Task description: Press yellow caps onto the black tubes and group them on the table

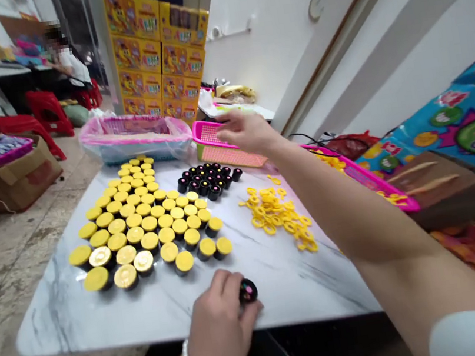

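My left hand [221, 323] rests at the near edge of the white marble table [50, 331], fingers curled round a small black cylinder [248, 290] with a pink spot on top. My right hand [246, 131] reaches far across the table, fingers bent and partly apart over a pink mesh basket [206, 132]; nothing shows in it. Rows of yellow-capped black cylinders [146, 221] fill the table's left half. A cluster of uncapped black cylinders [208, 179] stands near the basket. A heap of yellow rings [276, 214] lies on the right.
A pink-lined bin [133, 135] stands at the table's far end. A long pink tray [367, 179] runs along the right edge. Stacked yellow cartons [156, 53] rise behind. A seated person [68, 63], red stools [47, 114] and a cardboard box [9, 176] are at left.
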A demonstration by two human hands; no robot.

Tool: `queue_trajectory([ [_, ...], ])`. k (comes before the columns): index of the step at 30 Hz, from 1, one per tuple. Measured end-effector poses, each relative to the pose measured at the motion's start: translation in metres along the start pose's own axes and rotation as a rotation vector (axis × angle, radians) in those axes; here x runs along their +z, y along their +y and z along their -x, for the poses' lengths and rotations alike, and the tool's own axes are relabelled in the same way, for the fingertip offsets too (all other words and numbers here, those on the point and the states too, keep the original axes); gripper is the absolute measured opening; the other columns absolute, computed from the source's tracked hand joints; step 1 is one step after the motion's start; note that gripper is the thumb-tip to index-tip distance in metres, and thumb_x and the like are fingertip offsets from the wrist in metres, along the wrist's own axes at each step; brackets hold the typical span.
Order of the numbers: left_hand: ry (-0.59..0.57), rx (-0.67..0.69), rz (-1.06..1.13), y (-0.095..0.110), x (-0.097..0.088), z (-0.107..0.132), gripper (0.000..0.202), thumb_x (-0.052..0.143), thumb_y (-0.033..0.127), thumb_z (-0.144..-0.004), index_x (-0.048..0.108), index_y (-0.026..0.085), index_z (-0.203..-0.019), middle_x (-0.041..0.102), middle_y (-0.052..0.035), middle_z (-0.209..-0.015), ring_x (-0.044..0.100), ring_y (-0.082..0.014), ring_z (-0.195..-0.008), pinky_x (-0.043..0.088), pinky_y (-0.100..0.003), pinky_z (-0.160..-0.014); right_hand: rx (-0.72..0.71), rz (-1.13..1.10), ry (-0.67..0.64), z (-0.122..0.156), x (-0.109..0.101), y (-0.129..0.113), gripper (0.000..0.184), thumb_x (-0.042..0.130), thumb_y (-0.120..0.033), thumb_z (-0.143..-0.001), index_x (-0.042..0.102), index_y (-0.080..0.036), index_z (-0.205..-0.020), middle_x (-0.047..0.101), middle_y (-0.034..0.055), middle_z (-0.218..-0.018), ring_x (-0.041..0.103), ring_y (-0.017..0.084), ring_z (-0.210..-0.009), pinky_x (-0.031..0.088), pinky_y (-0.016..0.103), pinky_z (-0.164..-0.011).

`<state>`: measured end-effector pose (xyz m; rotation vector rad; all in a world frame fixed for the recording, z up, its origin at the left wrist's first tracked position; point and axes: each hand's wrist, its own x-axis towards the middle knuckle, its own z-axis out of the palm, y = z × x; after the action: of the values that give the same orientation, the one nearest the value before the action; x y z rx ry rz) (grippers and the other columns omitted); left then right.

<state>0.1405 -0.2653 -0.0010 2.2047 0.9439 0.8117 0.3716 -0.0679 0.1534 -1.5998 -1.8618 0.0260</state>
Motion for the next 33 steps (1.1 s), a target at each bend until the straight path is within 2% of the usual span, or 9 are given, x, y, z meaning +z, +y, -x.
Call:
queue_trajectory([
  [4, -0.046, -0.019, 0.028, 0.004, -0.004, -0.001, 0.022, 0.067, 0.016, -0.081, 0.058, 0.021, -0.100, 0.061, -0.0029, -0.097, 0.064, -0.0202, -0.082, 0.056, -0.034, -0.074, 0.100, 0.324, -0.184, 0.112, -0.012, -0.002, 0.017, 0.064, -0.032, -0.082, 0.075, -0.022, -0.090, 0.074, 0.0017, -0.080, 0.066, 0.018, -0.074, 0.048, 0.030, -0.069],
  [7, -0.063, -0.019, 0.016, 0.006, -0.007, 0.000, 0.021, 0.070, 0.019, -0.080, 0.058, 0.020, -0.098, 0.060, -0.0023, -0.096, 0.063, -0.0200, -0.081, 0.055, -0.035, -0.074, 0.244, 0.464, -0.201, 0.184, -0.007, 0.003, 0.026, 0.055, -0.036, -0.090, 0.075, -0.021, -0.083, 0.075, 0.0044, -0.081, 0.067, 0.018, -0.072, 0.043, 0.029, -0.064],
  [10, -0.079, -0.003, -0.015, 0.008, -0.012, 0.001, 0.021, 0.071, 0.022, -0.081, 0.058, 0.020, -0.097, 0.059, -0.0025, -0.096, 0.063, -0.0195, -0.082, 0.055, -0.034, -0.076, 0.353, 0.558, -0.231, 0.219, 0.004, 0.006, 0.033, 0.053, -0.045, -0.090, 0.073, -0.020, -0.087, 0.074, 0.0080, -0.093, 0.067, 0.022, -0.081, 0.042, 0.030, -0.066],
  [13, -0.060, 0.001, -0.092, 0.006, -0.019, 0.003, 0.022, 0.070, 0.022, -0.082, 0.059, 0.019, -0.100, 0.060, -0.0032, -0.099, 0.064, -0.0202, -0.083, 0.055, -0.035, -0.076, 0.388, 0.590, -0.274, 0.225, 0.008, 0.008, 0.030, 0.056, -0.047, -0.087, 0.069, -0.019, -0.089, 0.072, 0.0085, -0.099, 0.065, 0.024, -0.085, 0.040, 0.031, -0.066],
  [17, -0.002, 0.007, -0.128, -0.003, -0.024, 0.002, 0.027, 0.073, 0.026, -0.079, 0.059, 0.018, -0.101, 0.062, -0.0040, -0.098, 0.064, -0.0207, -0.083, 0.055, -0.035, -0.074, 0.411, 0.564, -0.428, 0.214, 0.001, 0.015, 0.024, 0.055, -0.040, -0.085, 0.063, -0.021, -0.074, 0.070, 0.0056, -0.079, 0.062, 0.020, -0.071, 0.035, 0.029, -0.059],
  [23, 0.040, 0.047, -0.084, -0.010, -0.020, 0.003, 0.040, 0.073, 0.036, -0.079, 0.058, 0.018, -0.111, 0.064, -0.0052, -0.101, 0.065, -0.0211, -0.085, 0.055, -0.035, -0.076, 0.395, 0.562, -0.490, 0.200, 0.001, 0.014, 0.039, 0.058, -0.056, -0.079, 0.059, -0.020, -0.065, 0.067, 0.0065, -0.073, 0.059, 0.020, -0.068, 0.033, 0.028, -0.055],
  [27, 0.062, 0.068, -0.054, -0.010, -0.021, 0.006, 0.032, 0.074, 0.033, -0.079, 0.060, 0.018, -0.103, 0.064, -0.0041, -0.097, 0.064, -0.0199, -0.082, 0.055, -0.033, -0.072, 0.417, 0.484, -0.507, 0.203, 0.000, 0.011, 0.016, 0.063, -0.035, -0.075, 0.063, -0.019, -0.080, 0.069, 0.0036, -0.076, 0.061, 0.018, -0.069, 0.039, 0.026, -0.058],
  [30, 0.050, 0.060, -0.030, -0.010, -0.022, 0.006, 0.030, 0.075, 0.032, -0.078, 0.062, 0.018, -0.101, 0.063, -0.0032, -0.096, 0.063, -0.0180, -0.080, 0.053, -0.030, -0.071, 0.415, 0.485, -0.517, 0.210, -0.007, 0.010, 0.029, 0.057, -0.022, -0.074, 0.066, -0.018, -0.102, 0.071, 0.0034, -0.078, 0.064, 0.019, -0.070, 0.043, 0.027, -0.062],
  [33, 0.004, 0.023, -0.045, -0.010, -0.024, 0.005, 0.027, 0.075, 0.033, -0.078, 0.064, 0.019, -0.099, 0.060, -0.0019, -0.091, 0.061, -0.0165, -0.076, 0.052, -0.029, -0.068, 0.405, 0.369, -0.539, 0.219, -0.013, -0.001, 0.020, 0.056, -0.023, -0.076, 0.071, -0.020, -0.090, 0.071, 0.0044, -0.075, 0.063, 0.020, -0.067, 0.045, 0.029, -0.062],
])
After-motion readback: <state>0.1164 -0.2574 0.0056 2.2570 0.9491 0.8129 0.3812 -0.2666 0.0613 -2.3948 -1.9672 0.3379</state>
